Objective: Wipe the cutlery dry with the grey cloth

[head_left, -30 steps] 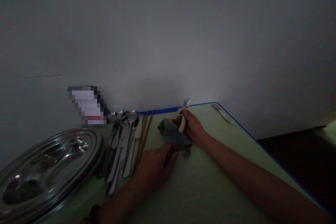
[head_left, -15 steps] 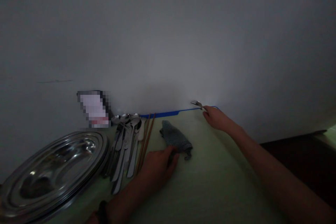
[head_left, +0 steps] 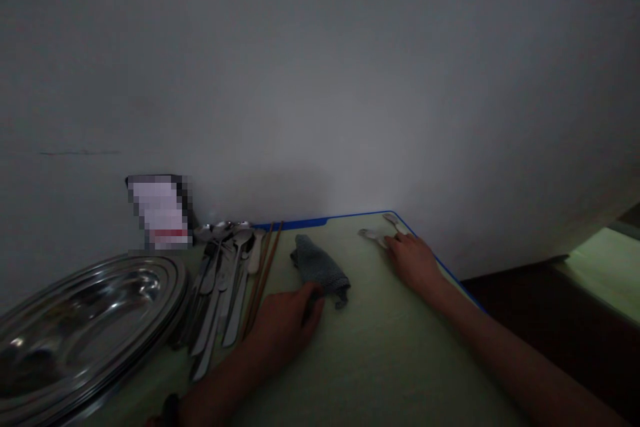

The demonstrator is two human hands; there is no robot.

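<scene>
So the right hand (head_left: pixel 414 265) is over on the right side of the counter (head_left: pixel 400 353), and the thing that matters is right at its fingertips: a small fork (head_left: pixel 371 235), too dim and blurry to make out the tines properly. It lies off to the left and slightly far of that grip, metal end pointing left and a bit away, handle running right and a bit nearer into the fingers. The fingers are bunched close together at the handle end, but honestly I can't tell if they're pinching it or just resting there. Another utensil (head_left: pixel 390 218) sits at the far right corner, beyond that same hand, on a similar slant. The left hand (head_left: pixel 285 320) is well apart from the fork, down by the near side of a grey cloth (head_left: pixel 320 263); its grip is narrow, though whether it's got cloth between the fingers I can't say. Cloth's long axis goes far left to near right, lying between the chopsticks (head_left: pixel 264 273) and the fork.
</scene>
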